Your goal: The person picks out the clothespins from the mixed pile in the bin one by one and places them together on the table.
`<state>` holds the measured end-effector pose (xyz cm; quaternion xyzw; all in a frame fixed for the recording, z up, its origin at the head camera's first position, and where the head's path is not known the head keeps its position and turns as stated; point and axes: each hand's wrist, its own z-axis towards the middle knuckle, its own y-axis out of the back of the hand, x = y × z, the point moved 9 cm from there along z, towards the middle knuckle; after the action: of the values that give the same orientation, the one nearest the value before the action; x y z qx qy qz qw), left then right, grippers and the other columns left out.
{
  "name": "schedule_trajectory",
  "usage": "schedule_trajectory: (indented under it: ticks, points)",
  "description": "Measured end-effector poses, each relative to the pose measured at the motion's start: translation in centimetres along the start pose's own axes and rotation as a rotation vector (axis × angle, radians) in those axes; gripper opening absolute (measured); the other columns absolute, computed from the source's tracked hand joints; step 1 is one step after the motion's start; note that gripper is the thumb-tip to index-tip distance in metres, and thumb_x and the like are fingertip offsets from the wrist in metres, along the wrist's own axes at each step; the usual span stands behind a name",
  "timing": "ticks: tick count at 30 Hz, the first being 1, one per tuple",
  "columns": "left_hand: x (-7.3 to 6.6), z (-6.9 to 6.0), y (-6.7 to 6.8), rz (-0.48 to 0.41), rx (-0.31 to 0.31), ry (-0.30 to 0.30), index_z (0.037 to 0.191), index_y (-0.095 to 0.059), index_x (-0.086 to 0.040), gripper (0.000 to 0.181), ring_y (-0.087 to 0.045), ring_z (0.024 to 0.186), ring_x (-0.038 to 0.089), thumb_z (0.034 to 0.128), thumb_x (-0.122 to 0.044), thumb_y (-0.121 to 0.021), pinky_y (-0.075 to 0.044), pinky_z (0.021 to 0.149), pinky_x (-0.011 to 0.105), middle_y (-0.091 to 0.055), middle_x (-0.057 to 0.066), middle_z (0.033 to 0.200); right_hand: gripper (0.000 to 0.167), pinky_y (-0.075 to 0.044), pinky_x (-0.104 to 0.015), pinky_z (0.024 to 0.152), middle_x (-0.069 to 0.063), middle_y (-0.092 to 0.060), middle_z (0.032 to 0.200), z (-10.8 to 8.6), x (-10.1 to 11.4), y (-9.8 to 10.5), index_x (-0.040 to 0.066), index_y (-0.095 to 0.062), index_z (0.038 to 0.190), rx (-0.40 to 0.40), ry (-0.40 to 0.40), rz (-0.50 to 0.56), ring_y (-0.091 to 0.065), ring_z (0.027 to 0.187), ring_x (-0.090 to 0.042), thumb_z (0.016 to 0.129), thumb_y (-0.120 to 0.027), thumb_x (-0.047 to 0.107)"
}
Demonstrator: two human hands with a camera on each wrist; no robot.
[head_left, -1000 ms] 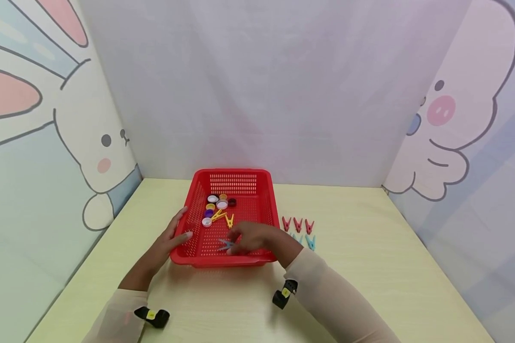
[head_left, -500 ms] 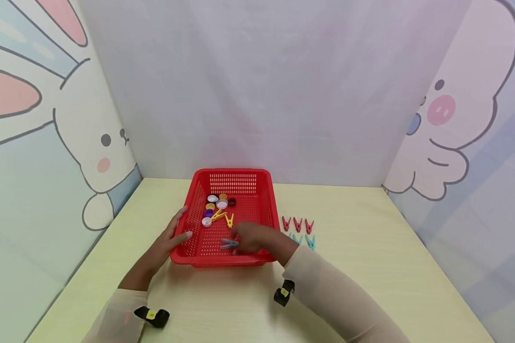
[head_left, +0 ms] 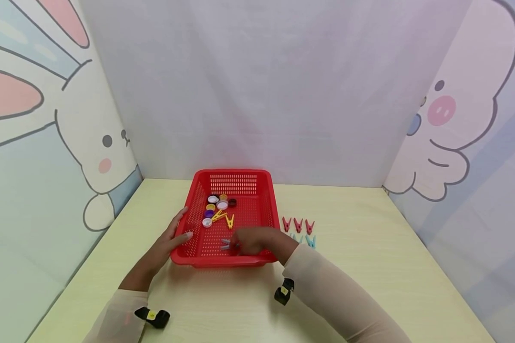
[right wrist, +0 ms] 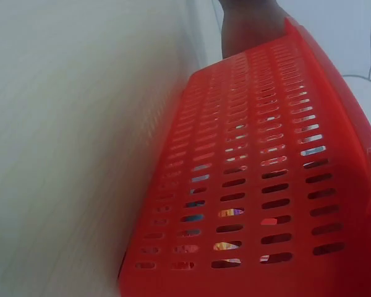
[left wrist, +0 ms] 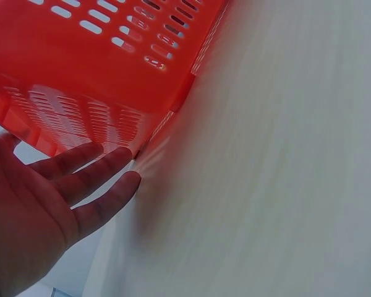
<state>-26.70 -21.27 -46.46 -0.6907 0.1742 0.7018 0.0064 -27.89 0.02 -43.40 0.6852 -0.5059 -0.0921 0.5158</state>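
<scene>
In the head view a red plastic basket stands on the table. My left hand holds its left rim, thumb over the edge and fingers along the outer wall, as the left wrist view also shows. My right hand reaches over the front right rim and pinches a grey-blue clothespin low inside the basket; its fingertips are mostly hidden. Farther back in the basket lie two yellow clothespins and several bottle caps. In the right wrist view the basket wall hides the fingers.
Right of the basket, three red clothespins form a row on the table. Nearer are light-blue clothespins, partly hidden by my right forearm. A pale curtain wall closes the back, with cartoon-printed panels at both sides.
My right hand has turned slightly and its fingers now cover more of the grey-blue clothespin, whose spread legs have come closer together. My left hand and the basket stay in place.
</scene>
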Motion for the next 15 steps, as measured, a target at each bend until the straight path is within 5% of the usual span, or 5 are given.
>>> schedule_trajectory:
  ticks: [4, 9, 15]
  points:
    - [0.2, 0.0, 0.0, 0.004, -0.003, 0.001, 0.176, -0.003, -0.036, 0.097, -0.061, 0.139, 0.043, 0.1047, -0.024, -0.067, -0.067, 0.096, 0.043, -0.031, 0.022, 0.173, 0.053, -0.062, -0.029, 0.082, 0.0, -0.068, 0.117, 0.2, -0.3, -0.2, 0.012, -0.072, 0.139, 0.01, -0.015, 0.024, -0.061, 0.105, -0.017, 0.089, -0.087, 0.012]
    - [0.3, 0.1, 0.0, 0.006, -0.008, 0.014, 0.176, -0.004, -0.036, 0.096, -0.061, 0.138, 0.043, 0.1047, -0.025, -0.067, -0.068, 0.095, 0.042, -0.031, 0.021, 0.173, 0.049, -0.064, -0.034, 0.093, 0.0, -0.069, 0.12, 0.4, -0.6, 0.0, 0.014, -0.072, 0.14, -0.013, 0.008, 0.05, -0.061, 0.11, -0.017, 0.092, -0.084, 0.015]
    - [0.4, 0.0, 0.0, 0.01, -0.006, 0.016, 0.176, -0.004, -0.036, 0.096, -0.06, 0.138, 0.043, 0.1047, -0.025, -0.067, -0.068, 0.095, 0.042, -0.031, 0.022, 0.172, 0.034, -0.064, -0.036, 0.092, 0.0, -0.07, 0.117, 0.1, -0.6, 1.4, 0.015, -0.08, 0.126, -0.145, 0.013, 0.144, -0.062, 0.109, -0.017, 0.093, -0.087, 0.022]
